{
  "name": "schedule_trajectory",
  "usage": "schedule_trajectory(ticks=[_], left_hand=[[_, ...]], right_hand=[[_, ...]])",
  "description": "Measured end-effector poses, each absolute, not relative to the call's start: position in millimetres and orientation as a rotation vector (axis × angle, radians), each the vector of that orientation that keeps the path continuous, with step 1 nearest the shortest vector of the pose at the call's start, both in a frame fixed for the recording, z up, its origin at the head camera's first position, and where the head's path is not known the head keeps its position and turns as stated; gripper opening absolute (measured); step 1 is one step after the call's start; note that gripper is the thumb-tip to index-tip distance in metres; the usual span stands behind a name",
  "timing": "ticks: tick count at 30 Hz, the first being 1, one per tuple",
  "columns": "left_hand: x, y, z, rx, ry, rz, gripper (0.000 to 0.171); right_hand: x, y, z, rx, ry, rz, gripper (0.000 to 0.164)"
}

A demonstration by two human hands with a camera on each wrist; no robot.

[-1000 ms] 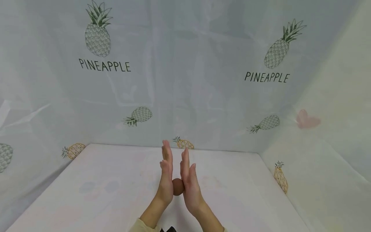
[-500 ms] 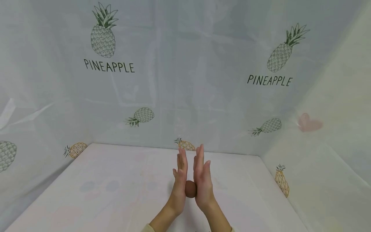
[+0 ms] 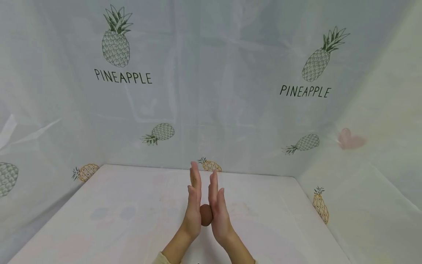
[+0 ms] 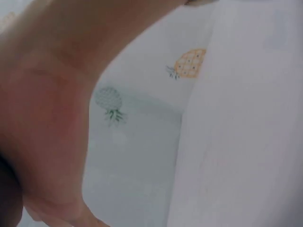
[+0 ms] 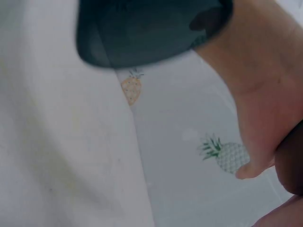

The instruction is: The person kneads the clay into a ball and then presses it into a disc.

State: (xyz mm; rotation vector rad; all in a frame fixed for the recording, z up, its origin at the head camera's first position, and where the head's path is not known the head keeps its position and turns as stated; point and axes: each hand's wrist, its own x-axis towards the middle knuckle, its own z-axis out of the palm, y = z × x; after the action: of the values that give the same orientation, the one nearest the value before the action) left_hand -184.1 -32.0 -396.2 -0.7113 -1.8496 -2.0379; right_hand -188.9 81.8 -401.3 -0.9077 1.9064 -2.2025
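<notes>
A smooth brown ball (image 3: 206, 215) sits between the two palms, low near the heels of the hands. My left hand (image 3: 193, 209) presses it from the left, fingers straight and pointing up and away. From the right, my right hand (image 3: 219, 212) presses with straight fingers too. The left fingertips reach a little farther than the right ones. In the left wrist view, the ball (image 4: 8, 196) shows dark at the left edge beside a palm heel. At the right edge of the right wrist view, part of the ball (image 5: 291, 163) appears next to a thumb.
Below the hands lies a white tabletop (image 3: 132, 227) with faint coloured prints. Pale sheeting (image 3: 214, 91) printed with pineapples encloses the back and sides. A dark glossy object (image 5: 151, 35) overlaps the wrist at the top of the right wrist view.
Both hands, with the ball between them, shift right and then back left. Since half a second ago the left hand has slid forward and the right hand back, the palms rubbing across the ball.
</notes>
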Motion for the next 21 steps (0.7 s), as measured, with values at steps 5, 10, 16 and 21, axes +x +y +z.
schedule_trajectory(ticks=[5, 10, 16, 21], left_hand=[[-191.0, -36.2, -401.3, -0.649, -1.871, -2.065, 0.062], [-194.5, -29.7, -410.7, -0.680, -1.936, -2.062, 0.057], [-189.9, -20.5, -415.0, -0.716, -1.928, -2.100, 0.059], [-180.5, -16.0, -410.1, -0.764, -1.912, -2.131, 0.060]], right_hand=[[-182.2, 79.3, -395.4, -0.947, 1.954, -2.217, 0.063], [-181.8, 85.7, -388.5, -0.969, 1.967, -2.289, 0.062], [-186.0, 93.1, -387.6, -0.933, 1.988, -2.300, 0.062], [-193.3, 96.2, -391.7, -0.884, 2.015, -2.310, 0.062]])
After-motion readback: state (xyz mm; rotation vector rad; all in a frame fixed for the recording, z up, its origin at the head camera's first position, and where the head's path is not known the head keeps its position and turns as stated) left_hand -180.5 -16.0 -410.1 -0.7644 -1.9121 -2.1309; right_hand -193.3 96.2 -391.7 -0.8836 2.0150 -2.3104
